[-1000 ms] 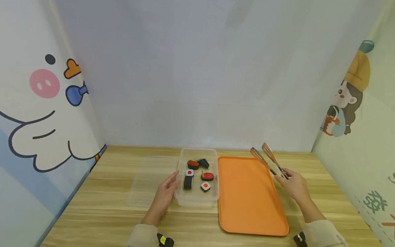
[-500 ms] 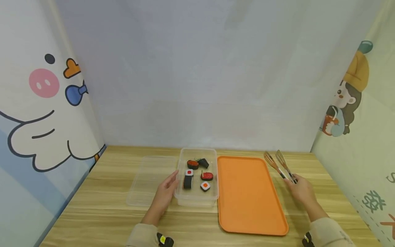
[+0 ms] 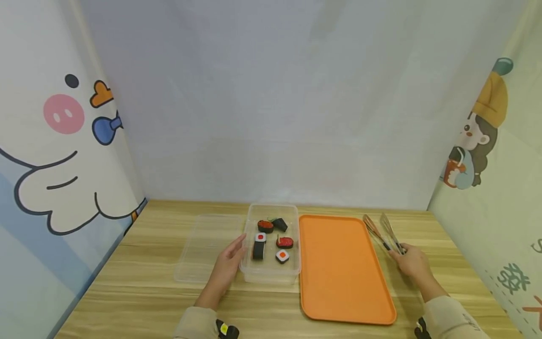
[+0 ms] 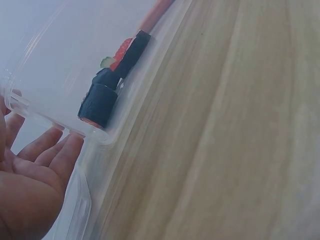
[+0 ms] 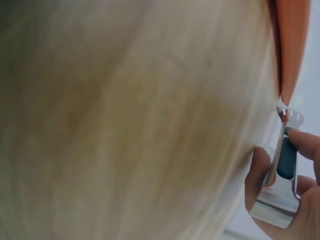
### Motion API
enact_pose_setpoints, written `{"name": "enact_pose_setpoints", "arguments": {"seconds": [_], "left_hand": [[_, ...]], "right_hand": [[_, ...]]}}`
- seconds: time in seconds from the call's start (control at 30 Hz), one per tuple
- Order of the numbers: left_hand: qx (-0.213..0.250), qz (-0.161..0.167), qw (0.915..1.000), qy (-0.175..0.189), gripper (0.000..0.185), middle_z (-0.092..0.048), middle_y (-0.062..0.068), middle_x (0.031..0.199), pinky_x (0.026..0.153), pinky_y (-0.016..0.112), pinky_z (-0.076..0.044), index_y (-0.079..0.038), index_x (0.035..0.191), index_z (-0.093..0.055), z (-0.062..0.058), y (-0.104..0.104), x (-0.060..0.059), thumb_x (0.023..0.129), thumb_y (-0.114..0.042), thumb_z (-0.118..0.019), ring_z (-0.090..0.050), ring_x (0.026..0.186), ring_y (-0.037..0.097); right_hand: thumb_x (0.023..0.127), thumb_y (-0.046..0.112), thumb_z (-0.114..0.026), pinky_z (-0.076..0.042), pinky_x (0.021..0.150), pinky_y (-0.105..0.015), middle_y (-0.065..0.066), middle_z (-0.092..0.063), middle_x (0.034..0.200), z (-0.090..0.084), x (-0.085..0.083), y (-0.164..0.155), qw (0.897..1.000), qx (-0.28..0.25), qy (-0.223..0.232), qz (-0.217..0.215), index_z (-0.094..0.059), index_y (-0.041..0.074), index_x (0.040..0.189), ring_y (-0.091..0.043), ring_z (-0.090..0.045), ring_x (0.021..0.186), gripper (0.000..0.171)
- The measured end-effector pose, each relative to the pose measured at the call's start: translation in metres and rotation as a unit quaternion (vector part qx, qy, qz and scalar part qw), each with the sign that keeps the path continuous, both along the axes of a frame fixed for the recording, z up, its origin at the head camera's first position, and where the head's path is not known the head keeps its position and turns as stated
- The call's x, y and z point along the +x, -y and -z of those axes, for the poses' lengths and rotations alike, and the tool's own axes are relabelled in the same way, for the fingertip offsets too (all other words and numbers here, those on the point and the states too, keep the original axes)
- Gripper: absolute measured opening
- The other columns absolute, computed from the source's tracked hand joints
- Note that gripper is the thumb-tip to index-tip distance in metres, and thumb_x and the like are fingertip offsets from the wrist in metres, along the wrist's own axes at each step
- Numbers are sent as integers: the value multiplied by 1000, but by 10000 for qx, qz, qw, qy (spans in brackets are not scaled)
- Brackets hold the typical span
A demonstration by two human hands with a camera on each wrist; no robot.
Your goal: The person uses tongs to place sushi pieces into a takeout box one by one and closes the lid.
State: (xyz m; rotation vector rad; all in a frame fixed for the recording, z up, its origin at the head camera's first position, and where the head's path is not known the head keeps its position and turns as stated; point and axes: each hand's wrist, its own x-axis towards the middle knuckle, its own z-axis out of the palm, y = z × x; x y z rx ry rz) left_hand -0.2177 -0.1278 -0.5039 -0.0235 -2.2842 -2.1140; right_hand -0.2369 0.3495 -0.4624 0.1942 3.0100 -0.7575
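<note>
My left hand (image 3: 228, 261) rests its extended fingers against the left side of a clear plastic container (image 3: 271, 271); the left wrist view shows the fingertips right at its rim. Inside lie several sushi pieces: a dark roll (image 3: 259, 250), a roe-topped piece (image 3: 265, 226), a black cone-like piece (image 3: 280, 224), a red-topped piece (image 3: 285, 242) and a white one with an orange centre (image 3: 282, 256). To the right of the tray, my right hand (image 3: 414, 262) grips metal tongs with dark grip pads (image 5: 286, 157). The tongs' slotted ends are spread apart and low over the table.
An orange tray (image 3: 343, 268) lies between the container and my right hand. Left of the container, a clear lid (image 3: 203, 249) lies flat on the wooden table (image 3: 139, 263). A pale curtain (image 3: 271, 117) hangs behind, with printed panels on both sides.
My right hand has carried the tongs rightward from over the tray's edge and lowered them toward the table beside it. My left hand has stayed at the container.
</note>
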Motion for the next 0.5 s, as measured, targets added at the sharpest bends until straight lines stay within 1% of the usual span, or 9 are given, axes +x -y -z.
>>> {"name": "enact_pose_setpoints", "arguments": {"seconds": [0.13,0.33,0.5], "left_hand": [[-11,3,10000,-6,44,-39,22,147,111,46,-29,-5,144,-47,-1,0,0,102,-13,-52,-37,135,36],[-35,17,10000,-20,44,-39,23,147,111,46,-29,-6,145,-46,-2,0,1,102,-13,-52,-38,134,36],[-76,66,9999,9,44,-39,23,147,111,47,-29,-6,145,-46,-2,1,1,102,-14,-51,-37,134,37]], "right_hand": [[98,31,-57,-50,79,-58,-43,-51,117,0,-1,1,10000,69,32,-10,-45,-19,130,-57,-53,100,61],[96,30,-59,-50,79,-58,-44,-50,119,1,-1,1,9997,218,46,-30,-46,-19,129,-57,-54,100,60],[95,30,-62,-51,79,-58,-43,-50,119,1,1,3,9998,196,70,-7,-47,-21,127,-58,-53,100,62]]}}
